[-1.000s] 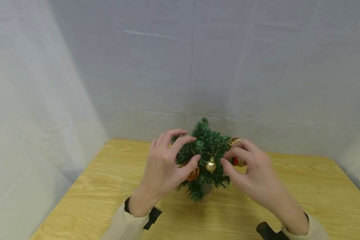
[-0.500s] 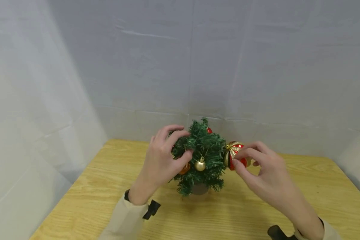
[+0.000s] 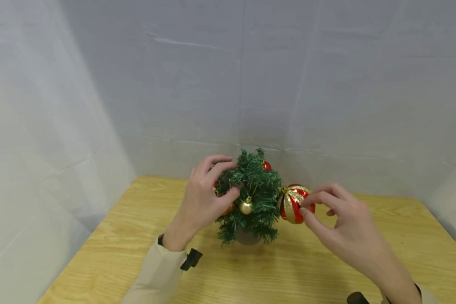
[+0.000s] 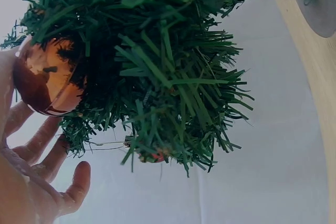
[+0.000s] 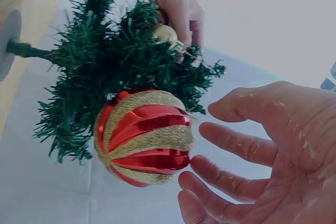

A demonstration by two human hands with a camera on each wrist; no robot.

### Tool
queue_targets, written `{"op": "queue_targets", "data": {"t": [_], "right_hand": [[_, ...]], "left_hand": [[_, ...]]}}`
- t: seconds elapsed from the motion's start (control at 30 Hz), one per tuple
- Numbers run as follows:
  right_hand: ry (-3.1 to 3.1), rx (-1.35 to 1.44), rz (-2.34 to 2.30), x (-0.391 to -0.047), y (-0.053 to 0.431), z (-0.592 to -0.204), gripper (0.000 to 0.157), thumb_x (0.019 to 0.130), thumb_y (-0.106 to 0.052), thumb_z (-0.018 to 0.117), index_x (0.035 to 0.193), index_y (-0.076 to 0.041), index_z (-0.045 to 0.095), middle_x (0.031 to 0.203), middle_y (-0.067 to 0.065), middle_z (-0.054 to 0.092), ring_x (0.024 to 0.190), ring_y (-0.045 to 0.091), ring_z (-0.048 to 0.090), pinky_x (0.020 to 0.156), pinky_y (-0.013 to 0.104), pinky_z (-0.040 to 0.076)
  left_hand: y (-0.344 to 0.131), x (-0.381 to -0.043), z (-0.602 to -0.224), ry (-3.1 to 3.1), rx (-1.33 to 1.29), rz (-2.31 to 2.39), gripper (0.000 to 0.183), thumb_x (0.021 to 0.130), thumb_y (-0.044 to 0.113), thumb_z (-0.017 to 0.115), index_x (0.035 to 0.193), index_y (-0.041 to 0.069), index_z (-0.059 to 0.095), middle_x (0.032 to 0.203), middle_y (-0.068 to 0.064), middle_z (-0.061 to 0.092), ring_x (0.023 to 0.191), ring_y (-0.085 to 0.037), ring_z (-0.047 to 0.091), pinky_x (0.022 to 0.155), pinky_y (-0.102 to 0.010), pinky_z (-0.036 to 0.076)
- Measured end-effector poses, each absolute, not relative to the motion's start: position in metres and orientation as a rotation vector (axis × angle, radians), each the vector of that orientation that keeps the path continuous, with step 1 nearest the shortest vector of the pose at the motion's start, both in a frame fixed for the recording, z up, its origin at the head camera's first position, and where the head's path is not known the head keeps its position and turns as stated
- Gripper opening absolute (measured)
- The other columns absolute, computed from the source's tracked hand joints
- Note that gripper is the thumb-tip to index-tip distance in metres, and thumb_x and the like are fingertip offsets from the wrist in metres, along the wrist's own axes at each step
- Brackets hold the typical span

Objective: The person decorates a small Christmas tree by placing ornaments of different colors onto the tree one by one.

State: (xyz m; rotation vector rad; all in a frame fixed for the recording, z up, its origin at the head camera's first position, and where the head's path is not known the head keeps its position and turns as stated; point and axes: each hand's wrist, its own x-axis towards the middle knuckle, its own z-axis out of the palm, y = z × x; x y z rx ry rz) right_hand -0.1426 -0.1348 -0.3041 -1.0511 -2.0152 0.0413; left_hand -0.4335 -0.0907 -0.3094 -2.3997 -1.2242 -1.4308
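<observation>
A small green Christmas tree [image 3: 258, 181] stands upright in a greyish base [image 3: 248, 238] on the table. My left hand [image 3: 200, 198] is at its left side, fingers loosely bent and thumb apart from them, touching the branches. An orange bauble [image 4: 48, 80] sits beside that hand in the left wrist view. A small gold bauble [image 3: 245, 207] hangs at the front. On the right hangs a large red and gold striped bauble [image 3: 292, 204]. Just beside it is my right hand [image 3: 351, 228], fingers spread and loosely bent, fingertips at or very near its surface.
A small red bauble [image 3: 266, 166] shows near the treetop. The wooden table [image 3: 137, 223] ends at a pale sheet [image 3: 197, 93] hung behind and at the sides. Both wrists wear black straps with devices [image 3: 191, 259].
The tree has turned, its gold bauble shifting left and the striped bauble coming into fuller view. My right hand has moved right, away from the branches; the left has shifted slightly left.
</observation>
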Motion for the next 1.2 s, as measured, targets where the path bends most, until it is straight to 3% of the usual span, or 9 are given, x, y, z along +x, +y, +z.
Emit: {"op": "queue_targets", "data": {"t": [0.27, 0.67, 0.97, 1.2], "right_hand": [[-2.014, -1.047, -0.013, -0.143, -0.131, -0.312, 0.031, 0.076, -0.004, 0.086, 0.089, -0.028, 0.070, 0.100, -0.010, 0.061, 0.083, 0.001, 0.050, 0.064, 0.023, 0.046], [-1.972, -1.111, -0.050, -0.135, -0.115, -0.318, 0.025, 0.076, -0.003, 0.086, 0.091, -0.019, 0.075, 0.101, 0.000, 0.066, 0.082, 0.014, 0.057, 0.062, 0.025, 0.048], [-1.970, -1.158, -0.018, -0.130, -0.110, -0.321, 0.017, 0.083, -0.007, 0.081, 0.097, -0.016, 0.075, 0.102, 0.001, 0.065, 0.084, 0.014, 0.058, 0.064, 0.027, 0.050], [-1.958, -1.162, 0.039, -0.120, -0.115, -0.326, 0.024, 0.087, -0.011, 0.079, 0.110, -0.018, 0.074, 0.111, -0.001, 0.068, 0.096, 0.018, 0.061, 0.069, 0.028, 0.054]], "left_hand": [[-0.086, -0.429, -0.310, -1.214, -2.381, -1.429, 0.037, 0.086, 0.015, 0.076, 0.122, 0.010, 0.070, 0.130, -0.008, 0.064, 0.120, -0.029, 0.061, 0.103, -0.055, 0.044], [-0.068, -0.417, -0.312, -1.225, -2.356, -1.436, 0.038, 0.087, 0.020, 0.075, 0.124, 0.011, 0.070, 0.128, -0.007, 0.065, 0.120, -0.029, 0.061, 0.105, -0.055, 0.045], [-0.053, -0.411, -0.315, -1.205, -2.352, -1.454, 0.037, 0.089, 0.023, 0.074, 0.124, 0.010, 0.069, 0.128, -0.008, 0.064, 0.120, -0.029, 0.061, 0.101, -0.053, 0.047], [-0.065, -0.423, -0.319, -1.045, -2.413, -1.543, 0.046, 0.092, 0.025, 0.073, 0.134, 0.009, 0.063, 0.142, -0.014, 0.057, 0.134, -0.031, 0.054, 0.111, -0.055, 0.042]]}}
